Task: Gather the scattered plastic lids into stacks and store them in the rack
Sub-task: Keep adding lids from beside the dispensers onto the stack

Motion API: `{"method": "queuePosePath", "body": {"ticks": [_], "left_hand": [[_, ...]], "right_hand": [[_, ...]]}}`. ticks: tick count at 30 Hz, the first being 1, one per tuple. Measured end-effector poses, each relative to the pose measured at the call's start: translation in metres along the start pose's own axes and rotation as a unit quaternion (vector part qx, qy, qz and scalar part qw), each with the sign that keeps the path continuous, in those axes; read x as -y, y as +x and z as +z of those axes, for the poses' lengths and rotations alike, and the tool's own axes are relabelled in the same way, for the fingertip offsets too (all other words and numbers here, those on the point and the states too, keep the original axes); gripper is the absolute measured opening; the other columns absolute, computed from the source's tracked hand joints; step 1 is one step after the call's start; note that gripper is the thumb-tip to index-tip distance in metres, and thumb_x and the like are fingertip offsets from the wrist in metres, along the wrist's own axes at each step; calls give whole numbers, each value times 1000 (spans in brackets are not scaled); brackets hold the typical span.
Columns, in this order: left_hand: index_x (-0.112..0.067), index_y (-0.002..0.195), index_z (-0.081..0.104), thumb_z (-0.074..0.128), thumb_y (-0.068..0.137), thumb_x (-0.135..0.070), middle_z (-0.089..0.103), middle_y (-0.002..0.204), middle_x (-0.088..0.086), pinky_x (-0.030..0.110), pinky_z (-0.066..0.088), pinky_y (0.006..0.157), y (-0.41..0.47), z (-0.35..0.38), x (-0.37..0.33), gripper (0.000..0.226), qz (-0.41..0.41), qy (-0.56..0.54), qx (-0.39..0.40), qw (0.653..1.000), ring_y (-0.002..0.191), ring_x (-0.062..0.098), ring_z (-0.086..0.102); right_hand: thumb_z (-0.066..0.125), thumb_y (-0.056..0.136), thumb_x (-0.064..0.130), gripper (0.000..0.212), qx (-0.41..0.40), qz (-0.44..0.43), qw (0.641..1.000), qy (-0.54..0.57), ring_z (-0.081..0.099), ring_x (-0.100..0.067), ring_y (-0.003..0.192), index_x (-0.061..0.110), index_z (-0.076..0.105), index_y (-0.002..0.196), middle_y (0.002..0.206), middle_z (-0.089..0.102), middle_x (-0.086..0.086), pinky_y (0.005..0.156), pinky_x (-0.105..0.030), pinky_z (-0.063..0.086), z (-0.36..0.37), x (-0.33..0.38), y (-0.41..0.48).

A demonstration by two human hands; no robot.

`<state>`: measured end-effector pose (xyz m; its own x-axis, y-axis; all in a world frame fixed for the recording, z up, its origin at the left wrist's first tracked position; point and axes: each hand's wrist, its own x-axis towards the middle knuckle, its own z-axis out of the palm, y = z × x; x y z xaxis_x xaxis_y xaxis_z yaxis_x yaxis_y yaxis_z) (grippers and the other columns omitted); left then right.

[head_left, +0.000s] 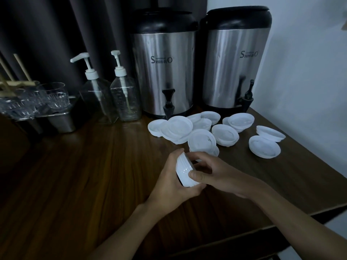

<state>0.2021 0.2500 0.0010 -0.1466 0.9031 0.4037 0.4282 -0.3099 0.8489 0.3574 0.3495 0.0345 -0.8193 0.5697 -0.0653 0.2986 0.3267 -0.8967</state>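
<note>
Head camera: dark wooden table (75,175), two steel urns (165,72) at its far side, scattered white lids (225,134) lying just before them. Nearer, left hand (169,182) and right hand (219,173) both curl around a small lid stack (185,168), held sideways.

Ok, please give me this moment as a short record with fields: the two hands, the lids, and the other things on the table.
left hand: grips the stack of lids from its left side
right hand: holds the same stack, thumb on its rim
stack of lids: white, tilted, between both hands
loose lids: scattered on the table, in front of two steel dispensers
others: two pump bottles, glasses
</note>
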Motion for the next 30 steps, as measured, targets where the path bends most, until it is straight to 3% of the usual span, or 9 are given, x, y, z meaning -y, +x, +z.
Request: {"method": "queuePosePath", "body": {"ticks": [3, 6, 8, 10, 13, 15, 23, 28, 30], "left_hand": [[-25, 134, 38, 89, 72, -8, 57, 115, -17, 28, 55, 83, 4, -2, 6, 82, -20, -31, -22, 999, 113, 16, 61], [-35, 133, 36, 91, 69, -18, 52, 118, -21, 28, 53, 91, 4, -4, 8, 86, -43, -25, -47, 998, 118, 10, 54], [-42, 133, 34, 92, 69, -24, 50, 119, -25, 27, 52, 94, 4, -4, 9, 88, -56, -22, -53, 997, 119, 5, 52], [-46, 132, 32, 92, 69, -26, 50, 117, -27, 26, 52, 93, 4, -5, 9, 89, -71, -24, -58, 995, 118, 3, 52], [-45, 131, 32, 92, 70, -24, 50, 114, -30, 23, 52, 91, 5, -5, 10, 88, -84, -35, -62, 994, 117, 0, 52], [-44, 132, 32, 91, 71, -23, 49, 112, -33, 20, 52, 89, 6, -6, 10, 88, -89, -33, -59, 994, 115, -3, 51], [-39, 131, 32, 91, 72, -19, 49, 107, -36, 14, 49, 84, 9, -10, 13, 85, -91, -44, -59, 993, 112, -5, 51], [-42, 131, 31, 91, 72, -23, 48, 108, -36, 13, 49, 85, 9, -10, 13, 86, -99, -43, -55, 993, 113, -8, 49], [-43, 131, 30, 91, 73, -25, 45, 108, -38, 13, 49, 86, 9, -11, 12, 86, -101, -38, -50, 993, 113, -11, 47]], "right_hand": [[57, 95, 50, 46, -9, -10, 999, -41, 57, 2, 120, 28, 56, 135, 127, 62, 15, 97, -23, 50, -1, 10, 8], [54, 100, 38, 24, -120, -36, 991, -55, 58, 1, 113, 26, 62, 120, 114, 64, 19, 90, -20, 48, -7, 16, 24], [62, 95, 40, 32, -228, -33, 963, -142, 54, -11, 119, 25, 59, 123, 119, 60, 13, 97, -30, 45, -18, 9, 38], [71, 85, 47, 53, -278, 2, 929, -245, 48, -22, 124, 22, 55, 129, 129, 56, 3, 102, -44, 41, -28, 1, 51], [76, 74, 59, 82, -246, 64, 918, -304, 36, -27, 132, 26, 43, 141, 143, 44, -1, 109, -47, 31, -34, -3, 61], [78, 72, 60, 89, -231, 67, 919, -313, 31, -27, 137, 28, 37, 145, 149, 39, -1, 111, -47, 25, -32, -4, 64], [76, 77, 55, 87, -200, 66, 906, -367, 33, -28, 139, 28, 33, 147, 153, 39, -3, 110, -49, 26, -27, -5, 66], [77, 76, 53, 81, -242, 43, 919, -307, 42, -26, 130, 29, 39, 143, 141, 49, -1, 105, -47, 37, -31, -4, 64], [80, 76, 47, 77, -267, 18, 943, -200, 50, -17, 122, 29, 43, 140, 133, 53, 5, 97, -39, 44, -35, 5, 56]]}}
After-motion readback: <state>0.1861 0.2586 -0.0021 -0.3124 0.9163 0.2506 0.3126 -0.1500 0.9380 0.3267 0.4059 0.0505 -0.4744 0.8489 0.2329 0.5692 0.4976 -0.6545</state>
